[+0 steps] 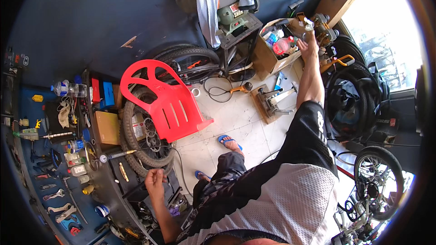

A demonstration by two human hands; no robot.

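Note:
My right hand (309, 49) reaches out over a cardboard box (268, 59) at the upper right, its fingers spread. Just beyond the fingertips is a small crumpled, whitish, see-through piece (309, 24); whether it touches them is hard to tell. Inside the box lie plastic bottles, among them a pinkish-red one (283, 45). At the lower left, my left hand (156, 183) hangs near the edge of the workbench and a bicycle tyre (169, 159). Its fingers curl together, and nothing shows in them.
A red plastic chair (175, 113) leans over bicycle wheels on the left. The workbench (41, 147) carries pliers, wrenches and bottles. A metal stand on a wooden base (271, 104) and an orange-handled corded tool (240, 89) lie on the floor. Tyres (349, 95) and a bicycle (378, 183) occupy the right.

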